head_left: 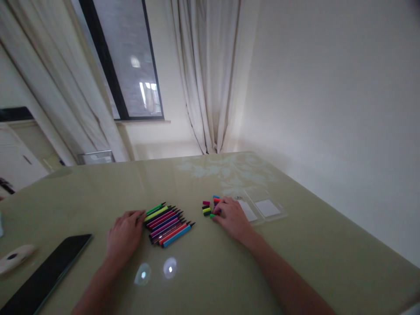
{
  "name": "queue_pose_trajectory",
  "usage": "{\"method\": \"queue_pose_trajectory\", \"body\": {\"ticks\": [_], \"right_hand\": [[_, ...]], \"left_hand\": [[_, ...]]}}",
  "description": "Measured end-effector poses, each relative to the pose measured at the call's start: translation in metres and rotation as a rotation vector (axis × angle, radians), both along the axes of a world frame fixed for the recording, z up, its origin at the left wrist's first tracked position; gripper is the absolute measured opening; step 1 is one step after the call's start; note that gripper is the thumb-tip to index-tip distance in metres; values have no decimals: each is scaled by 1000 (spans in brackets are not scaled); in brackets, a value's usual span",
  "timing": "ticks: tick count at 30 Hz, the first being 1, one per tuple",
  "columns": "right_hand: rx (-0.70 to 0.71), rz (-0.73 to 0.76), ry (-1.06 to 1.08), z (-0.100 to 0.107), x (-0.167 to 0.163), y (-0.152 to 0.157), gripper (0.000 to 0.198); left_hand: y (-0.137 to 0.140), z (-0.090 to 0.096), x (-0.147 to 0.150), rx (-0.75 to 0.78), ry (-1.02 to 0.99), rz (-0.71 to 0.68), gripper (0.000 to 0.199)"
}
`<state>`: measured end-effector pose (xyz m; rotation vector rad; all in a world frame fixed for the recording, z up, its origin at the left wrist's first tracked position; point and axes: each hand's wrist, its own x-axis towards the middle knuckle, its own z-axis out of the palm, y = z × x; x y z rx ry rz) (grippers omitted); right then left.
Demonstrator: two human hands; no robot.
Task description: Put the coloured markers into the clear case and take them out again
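Note:
Uncapped felt-tip markers point(169, 224) of several colours lie side by side in a slanted row, their dark nibs pointing away to the right. My left hand point(123, 234) rests at the row's left end, fingers closed around the back end of a bright green marker point(155, 209). Loose marker caps point(206, 211) in several colours form a small cluster right of the row. Over that cluster, my right hand point(233, 218) has its thumb and fingers pinched at a small green cap point(212, 216). Its fingers hide part of the caps.
An opened clear plastic case point(277, 209) with white inserts lies beyond my right hand. At the left are a black tablet-like device point(49, 271) and a white rounded object point(16, 258). The glossy table point(210, 271) runs along a white wall on the right.

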<state>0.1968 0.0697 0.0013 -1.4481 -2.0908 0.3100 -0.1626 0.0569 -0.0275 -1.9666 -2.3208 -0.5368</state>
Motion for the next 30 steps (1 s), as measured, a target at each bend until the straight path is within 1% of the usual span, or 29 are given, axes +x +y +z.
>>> {"method": "queue_pose_trajectory", "body": {"ticks": [2,4,7,9,12,14,15,16,18,21,24,26,30], "right_hand": [[13,-14,27,3,4,1,5],[34,-45,44,4,8,3,4],[61,-73,37,4,10,4,7],[74,-59,13,2,8,2,11],[87,7,-40,-2,-2,-1,13],[95,50,-78,-5,-9,-4,14],[98,64,-91,-7,-12,-5,15],[99,75,-98,-8,-15,-6,16],[92,86,-93,-10,-18,-7,17],[71,100,-79,-9,-20,-9,18],[60,113,-68,-7,-21,-10,16],[62,117,-60,-7,-21,-10,15],[66,148,-53,-7,-19,-9,16]], "left_hand": [[0,1,3,10,-17,-17,52],[-1,6,8,54,-14,-25,53],[-6,13,27,148,-25,-87,49],[-12,16,47,176,-79,-201,41],[-25,17,79,135,-145,-401,31],[-33,17,94,104,-151,-479,29],[-35,18,98,97,-146,-493,28],[-37,18,99,99,-140,-488,28],[-36,20,94,107,-128,-428,29],[-30,22,75,126,-119,-284,31],[-21,17,56,138,-89,-171,33],[-16,11,49,111,-65,-151,36],[-11,4,41,69,-49,-175,39]]}}
